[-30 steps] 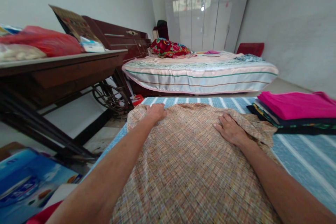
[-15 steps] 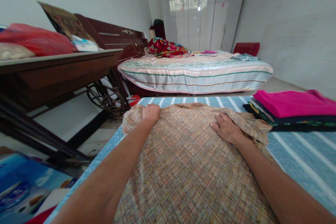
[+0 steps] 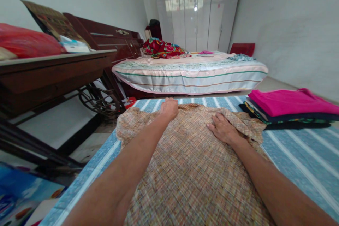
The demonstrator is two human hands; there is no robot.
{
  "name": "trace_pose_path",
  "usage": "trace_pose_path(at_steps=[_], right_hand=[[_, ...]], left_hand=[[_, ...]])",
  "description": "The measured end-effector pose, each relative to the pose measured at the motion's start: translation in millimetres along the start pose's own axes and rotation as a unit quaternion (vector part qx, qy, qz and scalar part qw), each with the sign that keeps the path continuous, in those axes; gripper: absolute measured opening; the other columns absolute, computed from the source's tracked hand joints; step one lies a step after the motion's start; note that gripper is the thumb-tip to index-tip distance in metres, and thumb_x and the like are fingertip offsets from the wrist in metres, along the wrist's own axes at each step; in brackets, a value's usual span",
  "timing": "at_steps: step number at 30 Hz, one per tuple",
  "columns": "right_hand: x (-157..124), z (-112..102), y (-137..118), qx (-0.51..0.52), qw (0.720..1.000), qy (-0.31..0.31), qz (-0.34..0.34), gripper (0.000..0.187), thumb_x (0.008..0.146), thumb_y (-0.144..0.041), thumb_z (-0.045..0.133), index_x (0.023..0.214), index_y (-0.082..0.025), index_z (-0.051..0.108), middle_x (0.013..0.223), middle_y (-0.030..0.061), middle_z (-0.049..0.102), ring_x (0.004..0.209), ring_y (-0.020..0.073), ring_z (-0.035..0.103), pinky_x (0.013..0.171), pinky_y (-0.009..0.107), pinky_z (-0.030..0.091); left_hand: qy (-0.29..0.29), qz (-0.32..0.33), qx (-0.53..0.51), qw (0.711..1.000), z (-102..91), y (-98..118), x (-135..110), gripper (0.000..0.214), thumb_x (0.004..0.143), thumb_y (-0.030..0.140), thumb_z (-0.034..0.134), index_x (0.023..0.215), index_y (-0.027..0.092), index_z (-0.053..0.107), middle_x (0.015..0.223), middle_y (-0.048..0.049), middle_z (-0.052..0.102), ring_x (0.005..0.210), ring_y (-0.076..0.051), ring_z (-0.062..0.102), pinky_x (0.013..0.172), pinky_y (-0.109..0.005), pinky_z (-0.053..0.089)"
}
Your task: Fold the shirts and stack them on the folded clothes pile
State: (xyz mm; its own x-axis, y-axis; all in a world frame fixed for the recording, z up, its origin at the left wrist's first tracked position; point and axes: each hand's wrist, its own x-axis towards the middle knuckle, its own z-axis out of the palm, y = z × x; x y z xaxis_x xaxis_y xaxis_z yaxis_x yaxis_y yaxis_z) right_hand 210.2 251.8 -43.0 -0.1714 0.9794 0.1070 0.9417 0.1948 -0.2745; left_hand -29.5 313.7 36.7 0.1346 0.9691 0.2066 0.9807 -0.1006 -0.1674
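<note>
A tan checked shirt (image 3: 196,155) lies spread on a blue-and-white striped cloth (image 3: 296,155), its collar end away from me and its lower part running out of view. My left hand (image 3: 169,108) is closed at the shirt's far edge, left of the collar, with fingers curled over the fabric. My right hand (image 3: 222,128) rests flat on the shirt's right shoulder, fingers stretched and slightly apart. Beside that hand the right sleeve is bunched in folds. The left sleeve lies out near the cloth's left edge.
A stack of folded clothes, bright pink on top (image 3: 293,102), sits to the right. Beyond the striped surface stands a bed (image 3: 190,77) with a red floral quilt (image 3: 164,48). At left is a treadle sewing table (image 3: 53,69) carrying a red plastic bag (image 3: 29,42). Blue packaging (image 3: 23,187) lies below it.
My left hand has moved right along the shirt's far edge, from the left shoulder toward the collar. The right hand keeps its place on the fabric. The whole view has shifted slightly.
</note>
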Motion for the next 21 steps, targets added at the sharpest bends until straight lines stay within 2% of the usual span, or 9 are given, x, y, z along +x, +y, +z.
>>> trace_pose_path(at_steps=[3, 7, 12, 17, 21], right_hand=[[-1.4, -3.5, -2.8, 0.001, 1.000, 0.004, 0.000, 0.057, 0.094, -0.048, 0.034, 0.132, -0.007, 0.043, 0.146, 0.0198, 0.028, 0.136, 0.0296, 0.024, 0.110, 0.038, 0.022], [-2.2, -6.7, -5.0, 0.000, 1.000, 0.003, 0.001, 0.055, 0.094, -0.049, 0.034, 0.131, -0.009, 0.045, 0.145, 0.0176, 0.030, 0.135, 0.0287, 0.026, 0.110, 0.038, 0.022], [-1.9, -6.7, -5.4, 0.008, 1.000, 0.003, 0.004, 0.057, 0.094, -0.048, 0.034, 0.132, -0.008, 0.043, 0.146, 0.0191, 0.027, 0.135, 0.0295, 0.025, 0.109, 0.039, 0.024], [-1.9, -6.7, -6.1, 0.014, 1.000, 0.000, 0.004, 0.058, 0.094, -0.048, 0.035, 0.133, -0.006, 0.043, 0.146, 0.0205, 0.027, 0.135, 0.0304, 0.025, 0.110, 0.039, 0.022], [-1.5, -7.1, -6.5, 0.007, 1.000, -0.002, 0.010, 0.058, 0.094, -0.049, 0.035, 0.132, -0.007, 0.044, 0.146, 0.0197, 0.027, 0.136, 0.0301, 0.025, 0.109, 0.038, 0.022]], left_hand=[[-0.033, 0.004, 0.003, 0.999, 5.6, 5.9, 10.6, 0.034, 0.082, 0.020, 0.048, 0.114, 0.015, 0.059, 0.115, -0.0146, 0.060, 0.112, -0.029, 0.049, 0.090, -0.041, 0.044], [-0.080, 0.011, 0.018, 0.997, 8.9, 9.1, 15.3, 0.029, 0.080, 0.017, 0.050, 0.105, 0.014, 0.066, 0.108, -0.0163, 0.065, 0.108, -0.030, 0.055, 0.088, -0.041, 0.045], [-0.077, 0.035, 0.039, 0.996, 3.4, 11.4, 13.2, 0.031, 0.079, 0.011, 0.049, 0.104, 0.012, 0.066, 0.109, -0.0178, 0.065, 0.111, -0.031, 0.054, 0.091, -0.041, 0.043], [-0.086, 0.078, 0.028, 0.993, 0.4, 11.9, 13.8, 0.028, 0.078, 0.015, 0.054, 0.104, 0.014, 0.066, 0.115, -0.0150, 0.062, 0.112, -0.027, 0.053, 0.090, -0.033, 0.044], [-0.114, 0.096, 0.001, 0.989, 0.9, 12.0, 18.8, 0.026, 0.083, 0.026, 0.050, 0.098, 0.015, 0.068, 0.105, -0.0129, 0.067, 0.099, -0.023, 0.061, 0.081, -0.027, 0.046]])
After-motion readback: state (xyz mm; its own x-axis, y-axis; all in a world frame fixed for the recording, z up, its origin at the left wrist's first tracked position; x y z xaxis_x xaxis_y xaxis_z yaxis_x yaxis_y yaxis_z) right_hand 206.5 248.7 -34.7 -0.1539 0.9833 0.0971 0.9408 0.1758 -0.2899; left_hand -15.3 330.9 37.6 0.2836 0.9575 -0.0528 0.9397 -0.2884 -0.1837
